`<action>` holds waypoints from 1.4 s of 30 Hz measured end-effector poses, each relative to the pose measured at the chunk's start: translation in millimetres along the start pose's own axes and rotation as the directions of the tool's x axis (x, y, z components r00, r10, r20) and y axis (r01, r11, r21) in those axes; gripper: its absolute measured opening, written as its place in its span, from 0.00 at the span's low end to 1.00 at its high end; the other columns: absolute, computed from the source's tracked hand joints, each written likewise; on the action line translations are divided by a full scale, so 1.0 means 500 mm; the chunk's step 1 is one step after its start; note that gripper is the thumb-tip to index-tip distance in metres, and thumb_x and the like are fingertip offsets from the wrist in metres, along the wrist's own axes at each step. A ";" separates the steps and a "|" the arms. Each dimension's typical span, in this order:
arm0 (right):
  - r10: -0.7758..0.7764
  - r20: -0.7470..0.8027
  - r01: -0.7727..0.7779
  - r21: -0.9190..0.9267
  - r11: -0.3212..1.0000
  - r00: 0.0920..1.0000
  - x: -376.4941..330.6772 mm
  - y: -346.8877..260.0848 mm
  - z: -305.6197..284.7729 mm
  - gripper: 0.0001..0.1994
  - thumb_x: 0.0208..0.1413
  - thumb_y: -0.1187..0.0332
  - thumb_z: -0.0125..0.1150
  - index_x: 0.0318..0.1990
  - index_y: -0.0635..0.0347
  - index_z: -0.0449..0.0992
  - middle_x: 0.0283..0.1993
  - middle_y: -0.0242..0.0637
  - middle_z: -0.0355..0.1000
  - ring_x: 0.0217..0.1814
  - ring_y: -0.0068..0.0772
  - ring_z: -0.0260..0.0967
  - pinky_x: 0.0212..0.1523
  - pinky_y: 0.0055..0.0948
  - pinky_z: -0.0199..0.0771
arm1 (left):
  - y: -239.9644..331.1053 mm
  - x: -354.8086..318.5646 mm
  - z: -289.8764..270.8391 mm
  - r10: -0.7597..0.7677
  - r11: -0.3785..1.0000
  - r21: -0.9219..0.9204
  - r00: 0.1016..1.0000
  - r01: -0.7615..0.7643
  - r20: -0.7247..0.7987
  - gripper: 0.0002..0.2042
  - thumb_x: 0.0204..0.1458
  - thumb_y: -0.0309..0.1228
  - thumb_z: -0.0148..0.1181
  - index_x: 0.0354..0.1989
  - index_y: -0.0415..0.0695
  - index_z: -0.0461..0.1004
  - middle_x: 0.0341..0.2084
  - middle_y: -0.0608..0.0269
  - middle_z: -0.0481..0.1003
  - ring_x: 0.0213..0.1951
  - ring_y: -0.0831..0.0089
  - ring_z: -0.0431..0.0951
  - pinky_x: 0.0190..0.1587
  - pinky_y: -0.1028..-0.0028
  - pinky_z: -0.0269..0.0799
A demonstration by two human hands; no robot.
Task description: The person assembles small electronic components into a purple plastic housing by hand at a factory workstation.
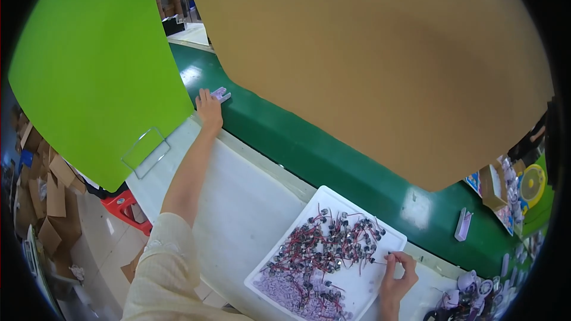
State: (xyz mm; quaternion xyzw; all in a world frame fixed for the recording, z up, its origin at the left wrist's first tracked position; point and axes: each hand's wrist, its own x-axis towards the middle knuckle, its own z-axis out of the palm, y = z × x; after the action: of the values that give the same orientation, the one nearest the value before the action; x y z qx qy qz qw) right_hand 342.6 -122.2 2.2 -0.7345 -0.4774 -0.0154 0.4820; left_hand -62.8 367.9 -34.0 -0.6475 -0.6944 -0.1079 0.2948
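Note:
My left hand reaches far forward to the green conveyor belt, its fingers closed over one end of a lilac plastic shell with a forked tip. Part of that shell is hidden under the fingers. Over the right edge of a white tray, my right hand pinches a small dark component with a thin wire. Inside the tray lie many small motors with red and black wires. Small translucent lilac parts fill its near left side.
The green belt runs diagonally past a white worktable. Large brown and bright green boards stand behind and at left. Another lilac shell rests on the belt, with lilac assemblies nearby. A red stool and cardboard boxes stand left.

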 end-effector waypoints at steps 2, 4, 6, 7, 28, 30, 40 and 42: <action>-0.038 0.015 0.038 0.003 0.999 0.999 0.000 -0.005 -0.001 0.04 0.49 0.81 0.63 0.33 0.64 0.77 0.29 0.38 0.75 0.31 0.33 0.66 0.36 0.30 0.65 | 0.024 -0.034 -0.085 0.050 0.976 -0.209 0.998 -0.057 -0.038 0.17 0.49 0.21 0.53 0.49 0.36 0.73 0.55 0.45 0.64 0.63 0.50 0.58 0.63 0.55 0.56; -0.048 0.039 0.046 0.046 0.998 0.998 0.002 -0.015 0.000 0.04 0.49 0.81 0.63 0.33 0.65 0.76 0.29 0.39 0.74 0.31 0.33 0.67 0.36 0.29 0.66 | 0.028 -0.095 -0.166 0.132 0.940 -0.237 0.901 -0.247 -0.414 0.14 0.46 0.20 0.53 0.43 0.34 0.71 0.51 0.40 0.64 0.55 0.46 0.65 0.56 0.53 0.63; -0.063 0.055 0.058 0.080 0.995 0.997 0.005 -0.019 0.002 0.04 0.49 0.81 0.63 0.32 0.65 0.76 0.29 0.39 0.74 0.31 0.33 0.67 0.35 0.29 0.67 | 0.049 -0.188 -0.233 0.131 0.866 -0.440 0.958 -0.236 -0.256 0.14 0.45 0.21 0.54 0.43 0.35 0.69 0.45 0.43 0.67 0.47 0.47 0.70 0.49 0.52 0.67; -0.055 0.050 0.053 0.051 0.997 0.997 0.004 -0.010 -0.003 0.04 0.49 0.81 0.63 0.32 0.65 0.76 0.29 0.40 0.73 0.31 0.33 0.67 0.35 0.29 0.67 | 0.071 -0.246 -0.292 0.186 0.849 -0.488 0.979 -0.201 -0.081 0.14 0.46 0.22 0.54 0.43 0.35 0.68 0.42 0.45 0.68 0.44 0.48 0.71 0.47 0.53 0.68; -0.389 0.620 0.081 0.465 0.882 0.681 0.164 -0.275 0.283 0.04 0.49 0.73 0.68 0.33 0.60 0.81 0.30 0.36 0.77 0.32 0.31 0.72 0.33 0.28 0.70 | -0.011 -0.361 -0.421 0.879 0.138 -0.990 0.464 -0.024 0.112 0.66 0.24 0.37 0.81 0.73 0.42 0.38 0.69 0.44 0.48 0.67 0.46 0.52 0.68 0.58 0.50; -0.401 0.626 0.096 0.462 0.882 0.669 0.174 -0.266 0.313 0.04 0.47 0.74 0.67 0.31 0.60 0.80 0.28 0.38 0.76 0.31 0.35 0.72 0.34 0.30 0.72 | -0.010 -0.337 -0.428 0.893 0.112 -0.979 0.449 -0.173 0.023 0.71 0.21 0.45 0.82 0.73 0.44 0.33 0.71 0.43 0.41 0.69 0.45 0.49 0.69 0.57 0.47; -0.324 0.602 0.060 0.417 0.907 0.729 0.179 -0.256 0.354 0.06 0.44 0.74 0.71 0.32 0.56 0.82 0.29 0.35 0.74 0.28 0.29 0.68 0.32 0.29 0.69 | 0.036 -0.283 -0.362 0.978 0.147 -0.944 0.183 -0.296 0.095 0.73 0.19 0.57 0.80 0.73 0.46 0.34 0.73 0.48 0.35 0.74 0.51 0.28 0.69 0.43 0.21; -0.301 0.630 0.071 0.363 0.929 0.716 0.174 -0.250 0.360 0.05 0.43 0.74 0.70 0.30 0.56 0.82 0.27 0.36 0.72 0.29 0.32 0.68 0.32 0.32 0.69 | 0.048 -0.294 -0.365 0.972 0.121 -0.961 0.227 -0.251 0.063 0.72 0.20 0.56 0.80 0.73 0.47 0.33 0.73 0.48 0.37 0.74 0.51 0.28 0.69 0.43 0.20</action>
State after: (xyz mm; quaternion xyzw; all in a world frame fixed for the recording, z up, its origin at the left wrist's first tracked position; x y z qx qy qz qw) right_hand 221.6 77.7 34.6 -0.5511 -0.6877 0.2787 0.3816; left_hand 7.6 151.1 26.2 -0.9228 -0.1978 0.0112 -0.3305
